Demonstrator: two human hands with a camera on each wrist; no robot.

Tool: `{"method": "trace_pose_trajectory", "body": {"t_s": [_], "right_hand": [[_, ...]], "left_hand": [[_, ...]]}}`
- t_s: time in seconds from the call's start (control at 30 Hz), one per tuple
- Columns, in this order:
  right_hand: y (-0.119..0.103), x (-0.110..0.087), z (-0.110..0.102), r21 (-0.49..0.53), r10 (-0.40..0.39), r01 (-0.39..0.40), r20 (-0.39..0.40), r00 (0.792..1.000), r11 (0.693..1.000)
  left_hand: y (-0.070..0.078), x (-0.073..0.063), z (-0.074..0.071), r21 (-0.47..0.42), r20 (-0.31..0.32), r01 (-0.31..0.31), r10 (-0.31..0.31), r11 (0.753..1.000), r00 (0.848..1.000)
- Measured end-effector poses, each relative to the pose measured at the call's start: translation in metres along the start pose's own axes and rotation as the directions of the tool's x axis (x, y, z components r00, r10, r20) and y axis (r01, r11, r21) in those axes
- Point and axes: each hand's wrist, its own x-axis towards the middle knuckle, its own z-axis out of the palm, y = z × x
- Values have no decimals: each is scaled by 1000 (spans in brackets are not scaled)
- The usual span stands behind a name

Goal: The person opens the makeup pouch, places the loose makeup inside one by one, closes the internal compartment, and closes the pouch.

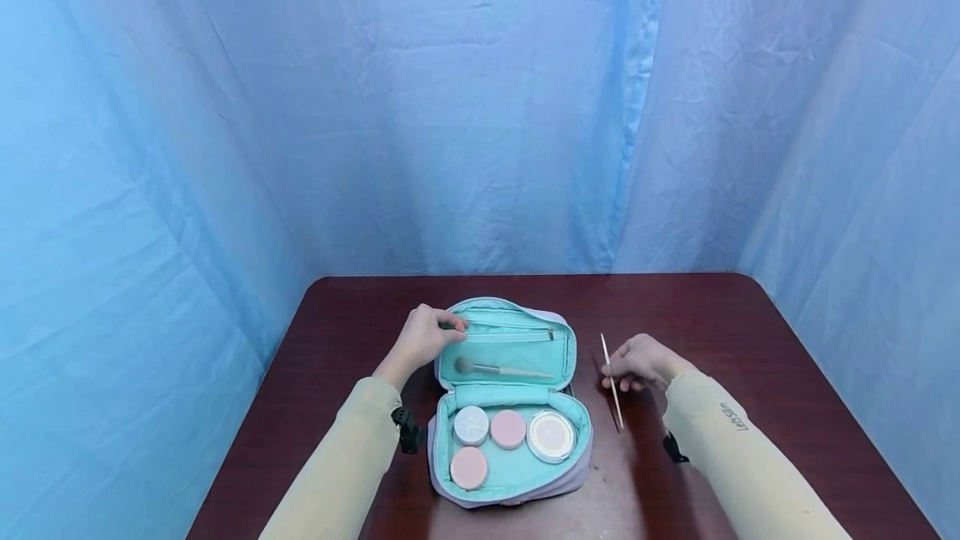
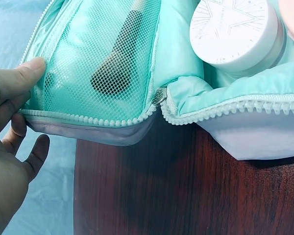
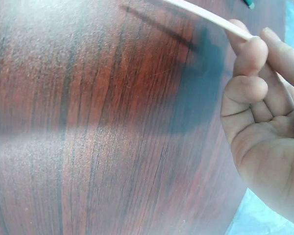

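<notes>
Pale stick (image 1: pixel 614 396) in right hand (image 1: pixel 645 360), whole in head view only

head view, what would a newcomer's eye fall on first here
Probably the open turquoise-lined case near the middle of the dark table, with four round containers in its near half and a brush behind mesh in its far half. The left hand grips that far half's left edge, while right of the case the right hand holds a thin pale stick. Blue curtains fill the background.
</notes>
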Motion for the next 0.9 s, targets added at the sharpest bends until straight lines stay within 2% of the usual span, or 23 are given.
{"method": "trace_pose_trajectory", "body": {"t_s": [0.6,0.9], "right_hand": [[-12,2,-12,31,-38,41,-106,994,999],[-21,1,-16,27,-58,61,-98,994,998]], "left_hand": [[-2,0,1,-14,-6,0,0,1000,1000],[-2,0,2,-16,-5,6,-6,1000,1000]]}}
